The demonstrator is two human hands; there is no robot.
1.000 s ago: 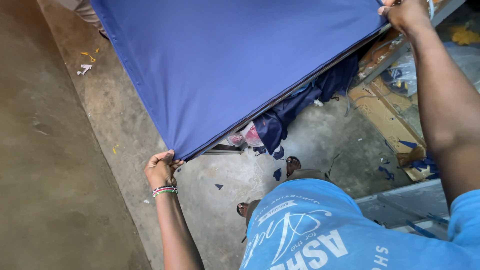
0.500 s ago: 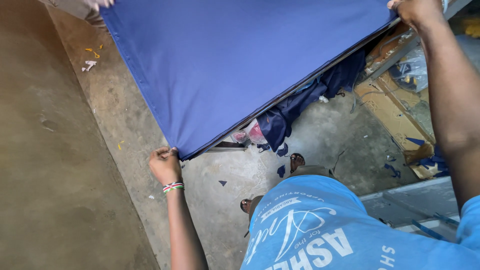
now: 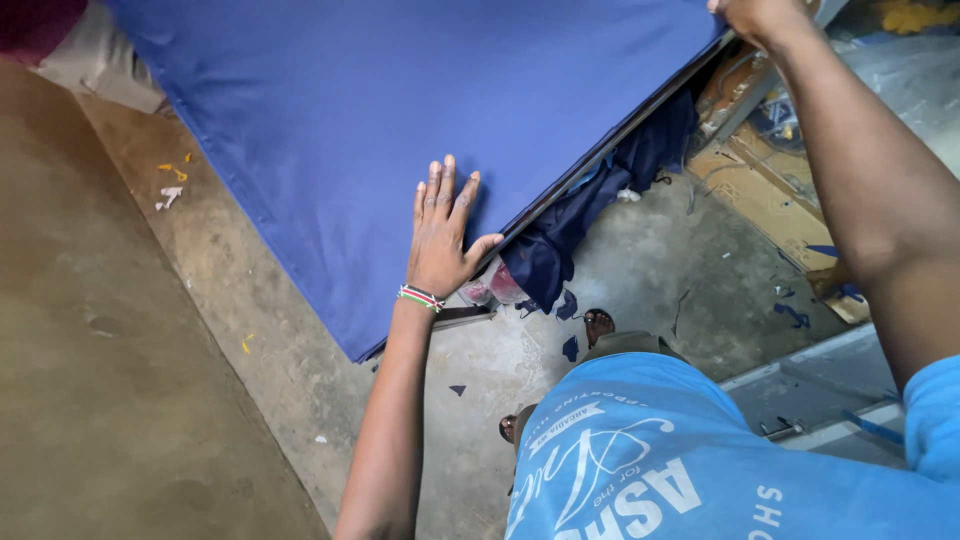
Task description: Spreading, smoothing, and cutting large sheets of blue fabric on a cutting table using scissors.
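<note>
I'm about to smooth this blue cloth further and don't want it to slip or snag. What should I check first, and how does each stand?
1. Left hand flat on the blue cloth, fingers spread near the edge: ok.
2. Right hand gripping the far corner: mostly cut off by the frame, cannot tell how firm.
3. Cloth surface free of creases: mostly smooth and taut, ok.
4. Dark cloth hanging below the edge: bunched under the board, may snag, not ok.
5. Floor by the feet: blue scraps lie there, not ok.
6. Near corner of the cloth wrapped tight: underside hidden, cannot tell.
</note>
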